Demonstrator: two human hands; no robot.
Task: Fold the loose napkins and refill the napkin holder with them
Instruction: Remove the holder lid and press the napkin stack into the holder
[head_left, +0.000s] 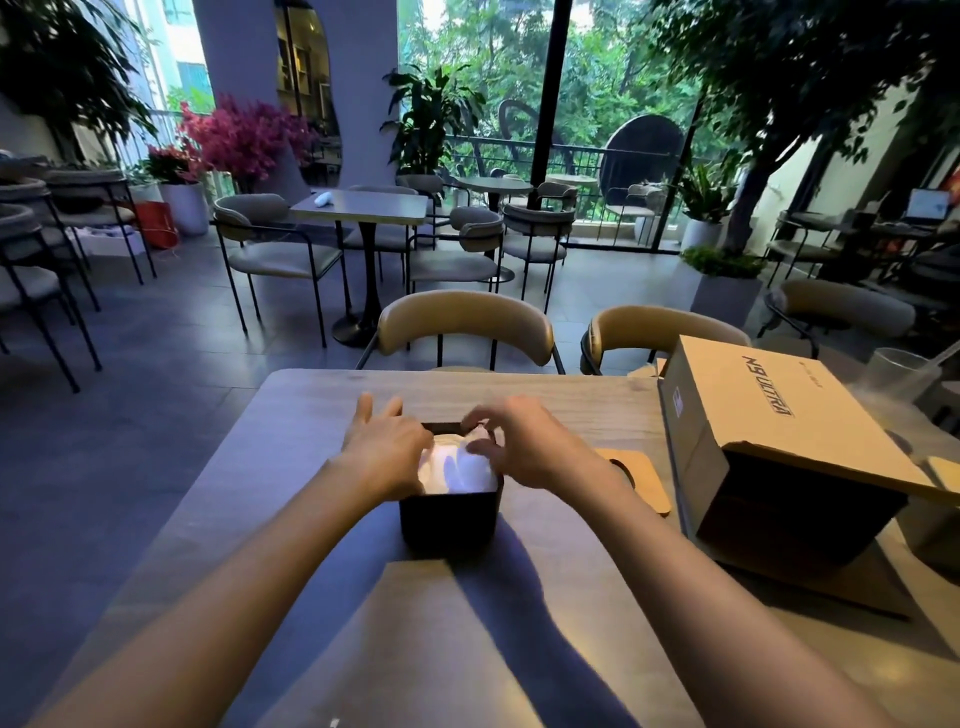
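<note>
A black square napkin holder (448, 514) stands in the middle of the wooden table (291, 415), with white napkins (457, 467) lying inside its top. My left hand (382, 447) lies over the holder's left rim, fingers stretched forward and resting on the napkins' left side. On the right, my right hand (519, 441) hovers over the holder with curled fingers, and its thumb and fingertips pinch the white napkins near the far right corner. Both forearms reach in from the bottom of the view.
An open cardboard box (769, 447) lies on its side on the table to the right. A flat wooden lid piece (641, 480) sits between it and the holder. A plastic cup (896, 371) stands at far right. Two chairs (467, 327) face the table's far edge.
</note>
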